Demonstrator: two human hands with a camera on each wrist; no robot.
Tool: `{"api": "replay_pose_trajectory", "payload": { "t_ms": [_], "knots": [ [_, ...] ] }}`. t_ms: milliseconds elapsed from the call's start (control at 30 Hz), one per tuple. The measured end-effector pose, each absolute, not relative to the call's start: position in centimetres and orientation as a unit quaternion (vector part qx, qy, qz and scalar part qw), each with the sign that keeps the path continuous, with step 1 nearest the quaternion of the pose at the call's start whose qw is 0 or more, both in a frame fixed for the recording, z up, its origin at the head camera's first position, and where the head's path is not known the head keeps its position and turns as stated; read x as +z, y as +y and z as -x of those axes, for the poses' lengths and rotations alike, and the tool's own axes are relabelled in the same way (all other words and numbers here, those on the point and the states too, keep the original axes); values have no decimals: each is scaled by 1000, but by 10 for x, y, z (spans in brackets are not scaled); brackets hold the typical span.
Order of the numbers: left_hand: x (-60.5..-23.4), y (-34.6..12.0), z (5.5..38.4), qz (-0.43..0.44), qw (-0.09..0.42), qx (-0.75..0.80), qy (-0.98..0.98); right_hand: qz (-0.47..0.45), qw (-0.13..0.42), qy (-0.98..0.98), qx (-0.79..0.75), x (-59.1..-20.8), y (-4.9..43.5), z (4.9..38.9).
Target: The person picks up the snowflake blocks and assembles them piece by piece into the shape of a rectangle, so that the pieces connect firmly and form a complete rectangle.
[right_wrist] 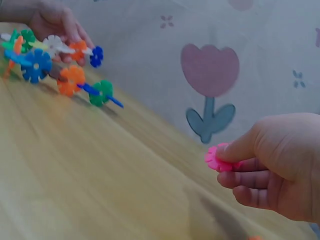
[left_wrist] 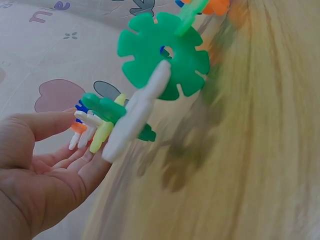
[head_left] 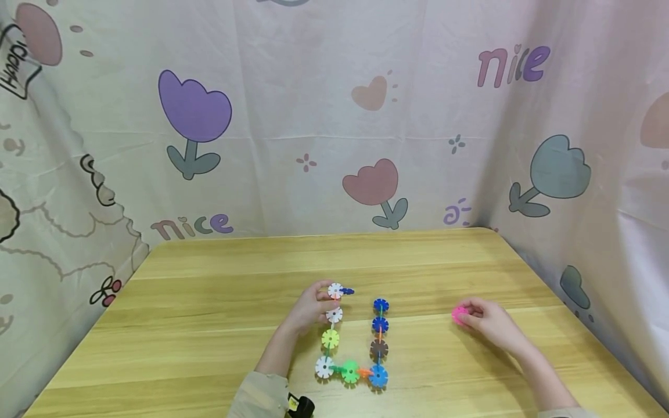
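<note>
A U-shaped chain of slotted plastic snowflake discs lies in the middle of the table, with a light blue disc (head_left: 378,376) at its near right corner and a white disc (head_left: 324,367) at its near left one. My left hand (head_left: 309,307) holds the far end of the left side, by the end white disc (head_left: 335,290) with a dark blue disc (head_left: 347,291) slotted edge-on into it. Seen from the left wrist, that side rises off the table, a green disc (left_wrist: 145,55) nearest. Off to the right, my right hand (head_left: 490,325) pinches a loose pink disc (right_wrist: 218,158) between thumb and fingers.
The wooden table (head_left: 219,278) reaches back to a printed cloth (head_left: 292,197), which also hangs along both sides. A black strap-like device (head_left: 300,405) shows near the left sleeve. At the bottom of the right wrist view peeks an orange piece (right_wrist: 255,238).
</note>
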State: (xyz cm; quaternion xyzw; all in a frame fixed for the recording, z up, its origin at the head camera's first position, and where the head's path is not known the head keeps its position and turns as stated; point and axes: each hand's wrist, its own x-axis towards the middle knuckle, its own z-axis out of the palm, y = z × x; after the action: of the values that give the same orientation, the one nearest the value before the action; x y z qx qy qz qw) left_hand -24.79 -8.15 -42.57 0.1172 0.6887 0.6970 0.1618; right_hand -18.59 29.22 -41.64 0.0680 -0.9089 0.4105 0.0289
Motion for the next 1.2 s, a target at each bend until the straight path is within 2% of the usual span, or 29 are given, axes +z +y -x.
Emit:
{"api": "replay_pose_trajectory", "payload": {
  "t_ms": [433,933,1200],
  "knots": [
    [-425,-81,247,-134,156,670,714,-133,-20,-845,518,-403,238,222],
    [-427,-81,248,-133,157,672,711,-114,-52,-814,568,-408,157,250],
    [-426,-82,249,-123,146,669,719,-111,-47,-818,563,-406,133,255]
  ]
}}
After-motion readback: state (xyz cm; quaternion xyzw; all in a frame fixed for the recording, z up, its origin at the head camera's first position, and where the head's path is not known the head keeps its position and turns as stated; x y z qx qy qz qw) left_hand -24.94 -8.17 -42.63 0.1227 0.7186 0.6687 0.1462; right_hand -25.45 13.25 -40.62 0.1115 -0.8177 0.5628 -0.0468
